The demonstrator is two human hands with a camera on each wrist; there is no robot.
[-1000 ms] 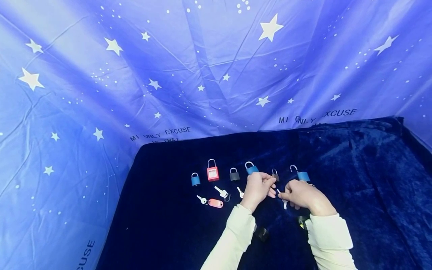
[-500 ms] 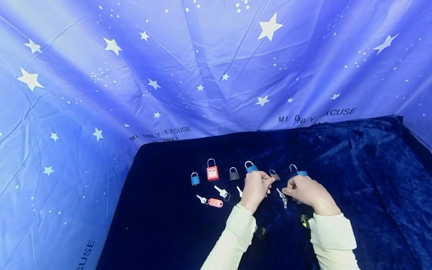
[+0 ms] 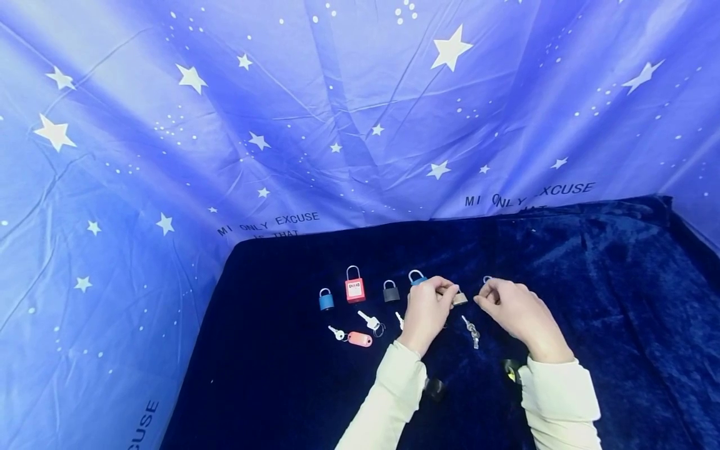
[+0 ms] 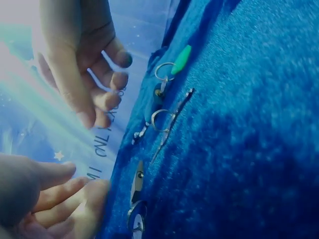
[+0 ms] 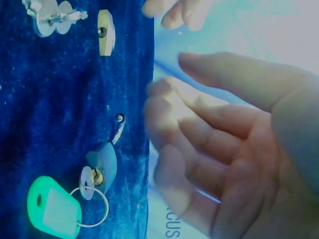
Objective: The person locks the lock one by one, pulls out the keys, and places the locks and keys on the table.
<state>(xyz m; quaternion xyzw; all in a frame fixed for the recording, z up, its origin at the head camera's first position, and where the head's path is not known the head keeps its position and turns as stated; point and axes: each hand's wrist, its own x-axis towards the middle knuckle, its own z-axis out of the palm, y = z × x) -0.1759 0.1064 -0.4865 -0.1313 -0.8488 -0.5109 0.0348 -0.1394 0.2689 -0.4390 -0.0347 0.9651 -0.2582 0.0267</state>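
Note:
My left hand (image 3: 424,312) is over the brass-coloured padlock (image 3: 460,299), fingertips by its upper side; in the left wrist view, its fingers look relaxed and apart from this padlock (image 4: 136,183). The padlock's shackle is hidden. To the right, my right hand (image 3: 523,319) hovers with loosely bent fingers and nothing held. Below it in the right wrist view lies a blue padlock (image 5: 103,162) with its shackle open, a key (image 5: 86,181) in it and a green tag (image 5: 55,206) on the ring. A bunch of keys (image 3: 471,331) lies between the hands.
Left of the hands, a small blue padlock (image 3: 326,300), a red padlock (image 3: 355,290) and a dark grey padlock (image 3: 390,291) form a row. Another blue padlock (image 3: 416,280) is partly covered. Keys (image 3: 369,321) and a pink tag (image 3: 359,339) lie in front on dark blue cloth (image 3: 270,387).
My right hand has left the bunch of keys and moved up and right over the open blue padlock. The brass-coloured padlock's shackle, visible earlier, is now out of sight behind the left fingers.

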